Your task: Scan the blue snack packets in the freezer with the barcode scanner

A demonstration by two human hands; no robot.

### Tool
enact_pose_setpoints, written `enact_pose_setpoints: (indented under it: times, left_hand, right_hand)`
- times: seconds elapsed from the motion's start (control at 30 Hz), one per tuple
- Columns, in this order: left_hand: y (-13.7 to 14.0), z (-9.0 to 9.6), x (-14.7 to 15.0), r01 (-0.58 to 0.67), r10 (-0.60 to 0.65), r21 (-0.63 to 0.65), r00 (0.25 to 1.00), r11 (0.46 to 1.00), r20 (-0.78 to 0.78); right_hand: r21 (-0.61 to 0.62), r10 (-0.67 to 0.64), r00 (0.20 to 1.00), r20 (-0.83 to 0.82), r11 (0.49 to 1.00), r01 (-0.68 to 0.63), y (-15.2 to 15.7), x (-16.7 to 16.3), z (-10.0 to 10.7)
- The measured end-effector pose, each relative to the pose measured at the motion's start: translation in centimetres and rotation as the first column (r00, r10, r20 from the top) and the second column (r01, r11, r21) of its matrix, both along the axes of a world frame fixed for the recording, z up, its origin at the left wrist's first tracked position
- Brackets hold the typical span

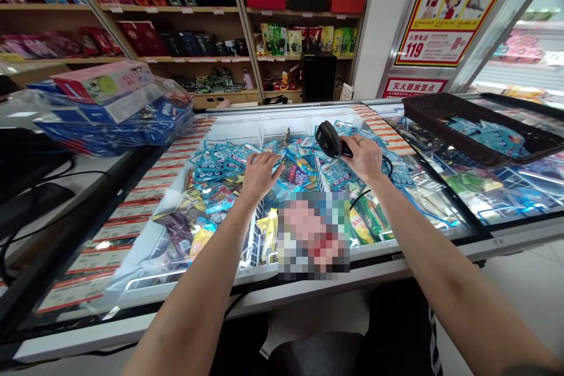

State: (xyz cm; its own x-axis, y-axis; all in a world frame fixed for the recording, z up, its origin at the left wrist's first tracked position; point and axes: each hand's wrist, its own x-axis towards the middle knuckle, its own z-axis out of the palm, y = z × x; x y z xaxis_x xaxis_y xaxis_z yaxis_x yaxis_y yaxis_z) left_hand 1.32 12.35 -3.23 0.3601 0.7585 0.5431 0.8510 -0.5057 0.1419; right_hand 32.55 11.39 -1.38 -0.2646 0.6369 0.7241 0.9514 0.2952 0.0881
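My right hand (365, 157) grips a black handheld barcode scanner (326, 140) by its handle, the head pointing left and a little up. A black cable (360, 197) shows below this hand. My left hand (261, 175) is over the middle of the chest freezer, fingers apart, palm down, with nothing visible in it. Near its fingertips lie light-blue wrapped packets (220, 163) and a blue packet with a purple patch (298, 175). Whether the left fingers touch a packet or glass, I cannot tell. Yellow and green packets (369, 218) fill the front of the freezer.
Wire dividers (255, 235) split the freezer. Price labels (145, 194) line its left side. On the left, boxes in clear plastic (118, 108) are stacked. A dark tray (467, 132) with blue packets rests on the right. Stocked shelves (176, 9) stand behind.
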Motion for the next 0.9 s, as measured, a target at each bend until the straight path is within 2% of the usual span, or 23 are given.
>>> enact_pose_setpoints:
  times: [0.2,0.3,0.43,0.57,0.67,0.73,0.83,0.9]
  left_hand:
    - [0.2,-0.2,1.4,0.111,-0.113,-0.080,0.994,0.991,-0.016]
    - [0.6,-0.2,4.2,0.077,-0.070,-0.092,0.994,0.993,0.080]
    - [1.4,-0.4,8.8,0.138,-0.110,-0.215,0.984,0.967,0.138]
    - [2.2,-0.5,11.6,0.076,-0.054,-0.263,0.995,0.962,0.088]
    - [2.6,0.1,11.8,0.059,-0.059,-0.349,0.998,0.935,0.010]
    - [2.8,0.5,11.0,0.087,-0.089,-0.418,0.996,0.904,0.015]
    - [3.1,0.7,8.9,0.153,-0.055,-0.506,0.978,0.849,0.203]
    - [3.2,0.2,7.2,0.199,0.036,-0.536,0.918,0.821,0.395]
  right_hand:
    - [0.020,-0.035,0.998,-0.056,0.999,0.036,0.5,0.2,-1.7]
    - [-0.019,-0.006,1.000,-0.023,1.000,0.006,0.9,0.3,-2.2]
    - [-0.034,0.010,1.000,0.011,0.999,-0.010,1.1,0.4,-2.3]
    - [-0.027,0.003,1.000,0.007,1.000,-0.002,1.2,0.5,-2.4]
    - [-0.038,-0.003,1.000,-0.001,0.999,0.003,1.2,0.5,-2.5]
    - [-0.038,-0.009,1.000,-0.002,0.999,0.009,1.3,0.5,-2.6]
    - [-0.030,-0.007,1.000,-0.002,1.000,0.007,1.4,0.5,-2.7]
    - [-0.033,0.004,1.000,-0.001,0.999,-0.004,1.4,0.5,-2.8]
